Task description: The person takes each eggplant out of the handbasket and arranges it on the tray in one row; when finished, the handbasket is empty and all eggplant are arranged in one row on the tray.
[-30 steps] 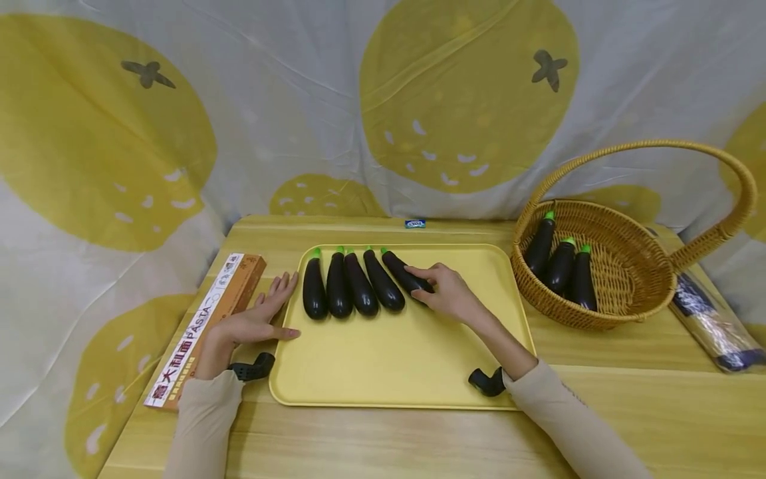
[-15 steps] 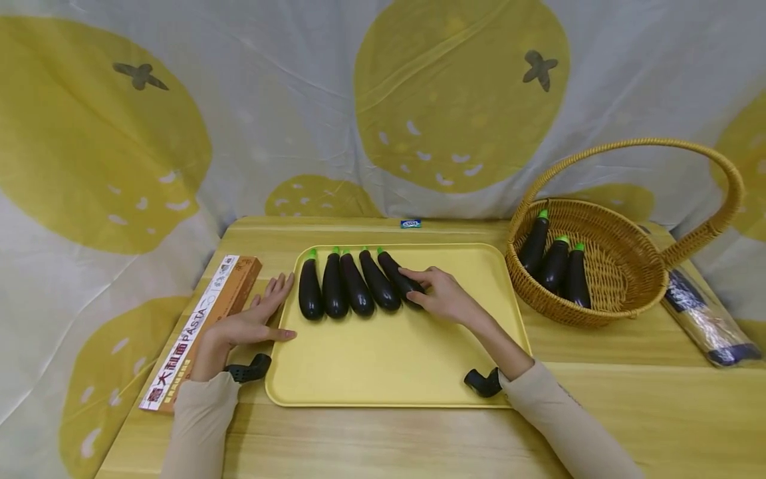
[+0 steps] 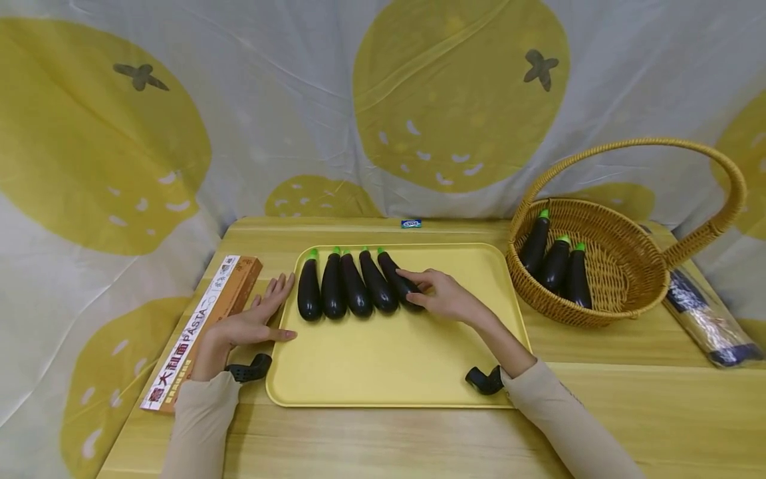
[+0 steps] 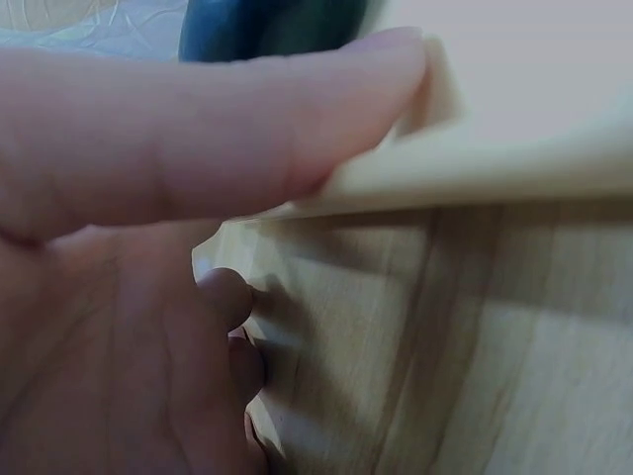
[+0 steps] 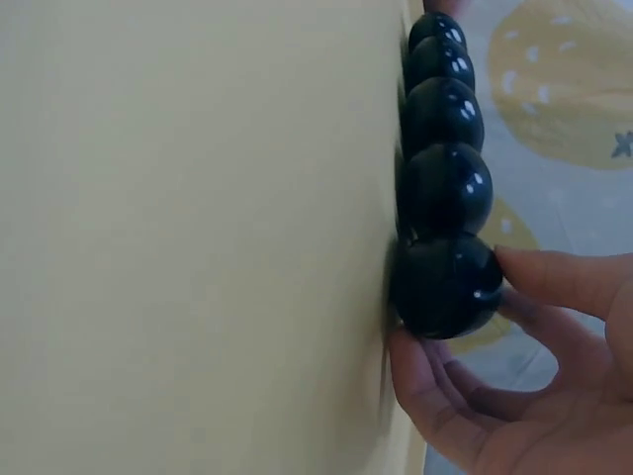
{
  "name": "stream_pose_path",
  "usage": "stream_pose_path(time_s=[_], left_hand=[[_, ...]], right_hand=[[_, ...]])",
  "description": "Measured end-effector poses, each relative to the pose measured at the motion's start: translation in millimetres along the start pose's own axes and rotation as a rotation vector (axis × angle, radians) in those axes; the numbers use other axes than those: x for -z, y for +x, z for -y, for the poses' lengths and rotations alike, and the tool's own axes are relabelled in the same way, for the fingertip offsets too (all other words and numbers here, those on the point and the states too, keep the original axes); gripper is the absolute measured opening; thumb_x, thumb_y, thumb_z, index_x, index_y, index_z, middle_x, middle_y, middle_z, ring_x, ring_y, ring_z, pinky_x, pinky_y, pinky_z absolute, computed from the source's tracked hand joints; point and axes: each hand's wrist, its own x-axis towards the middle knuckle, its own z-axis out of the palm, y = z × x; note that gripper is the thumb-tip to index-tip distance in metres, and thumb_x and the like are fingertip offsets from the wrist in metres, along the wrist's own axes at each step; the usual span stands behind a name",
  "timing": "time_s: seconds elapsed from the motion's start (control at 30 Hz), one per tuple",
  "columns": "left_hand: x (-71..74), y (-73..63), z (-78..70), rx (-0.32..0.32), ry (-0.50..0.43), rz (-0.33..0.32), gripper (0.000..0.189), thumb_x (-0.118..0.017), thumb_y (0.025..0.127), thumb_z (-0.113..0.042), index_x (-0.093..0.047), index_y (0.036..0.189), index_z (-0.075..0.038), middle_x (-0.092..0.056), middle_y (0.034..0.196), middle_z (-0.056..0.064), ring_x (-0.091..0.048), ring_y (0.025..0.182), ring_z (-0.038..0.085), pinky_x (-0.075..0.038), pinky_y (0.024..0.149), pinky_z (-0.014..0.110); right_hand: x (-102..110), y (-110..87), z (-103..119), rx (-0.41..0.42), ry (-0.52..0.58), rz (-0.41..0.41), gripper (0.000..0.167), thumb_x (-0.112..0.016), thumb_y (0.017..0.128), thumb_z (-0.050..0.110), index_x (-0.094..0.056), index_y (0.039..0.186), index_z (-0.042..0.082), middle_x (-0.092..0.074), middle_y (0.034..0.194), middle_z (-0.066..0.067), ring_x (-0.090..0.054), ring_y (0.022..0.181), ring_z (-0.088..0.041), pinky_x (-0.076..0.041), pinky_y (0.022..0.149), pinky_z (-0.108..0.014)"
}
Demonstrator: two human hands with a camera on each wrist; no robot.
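Several dark purple eggplants lie side by side on a yellow tray, their green stem ends toward the far rim. My right hand holds the rightmost eggplant near its rounded end. In the right wrist view, the thumb is on one side of that eggplant and the fingers on the other, and it sits against its neighbour. At the tray's left edge my left hand is spread, fingers straight. The left wrist view has its thumb lying over the tray rim.
Right of the tray stands a wicker basket with a tall handle and three eggplants inside. An orange-and-white pasta box lies to the left. A small blue-green packet is behind the tray, and a clear plastic package lies beyond the basket.
The rightmost eggplant's rounded end has swung left, up close to the eggplant beside it, with my right hand moving along. My left hand has stayed at the tray's edge.
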Motion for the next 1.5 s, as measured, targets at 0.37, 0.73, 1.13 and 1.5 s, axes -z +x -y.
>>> stream_pose_path(time_s=[0.37, 0.73, 1.13, 1.5], left_hand=[[-1.5, -1.4, -1.2, -0.006, -0.019, -0.003, 0.115, -0.075, 0.094, -0.021, 0.014, 0.165, -0.008, 0.032, 0.166, 0.025, 0.034, 0.151, 0.048, 0.023, 0.116, 0.074], [-2.6, -2.0, 0.5, 0.008, 0.000, -0.009, 0.114, -0.074, 0.096, -0.026, 0.014, 0.165, -0.009, 0.033, 0.166, 0.021, 0.035, 0.152, 0.044, 0.024, 0.116, 0.073], [-2.0, -1.8, 4.5, 0.000, 0.015, -0.013, 0.114, -0.074, 0.096, -0.027, 0.015, 0.165, -0.007, 0.034, 0.166, 0.023, 0.035, 0.152, 0.045, 0.024, 0.115, 0.073], [-1.3, -1.9, 2.0, 0.002, 0.001, -0.014, 0.112, -0.073, 0.097, -0.027, 0.014, 0.165, -0.010, 0.034, 0.166, 0.022, 0.035, 0.152, 0.045, 0.025, 0.115, 0.073]], right_hand=[[6.3, 3.0, -8.9, 0.009, 0.159, 0.033, 0.052, -0.066, 0.102, 0.017, -0.053, 0.153, 0.015, -0.060, 0.145, -0.020, -0.063, 0.125, -0.033, -0.055, 0.096, -0.039], [46.9, -28.7, -13.1, 0.014, 0.136, -0.012, 0.057, -0.063, 0.105, 0.031, -0.046, 0.158, 0.020, -0.050, 0.156, -0.020, -0.049, 0.141, -0.038, -0.048, 0.111, -0.058], [139.7, -124.4, -28.9, -0.018, -0.028, -0.248, 0.050, -0.060, 0.106, 0.025, -0.051, 0.154, 0.016, -0.061, 0.141, 0.005, -0.061, 0.116, 0.006, -0.052, 0.091, -0.011], [179.5, -158.9, -81.4, -0.363, -0.074, -0.212, 0.079, -0.063, 0.104, 0.037, -0.020, 0.166, 0.011, -0.046, 0.151, -0.033, -0.053, 0.131, -0.033, -0.051, 0.098, -0.045]])
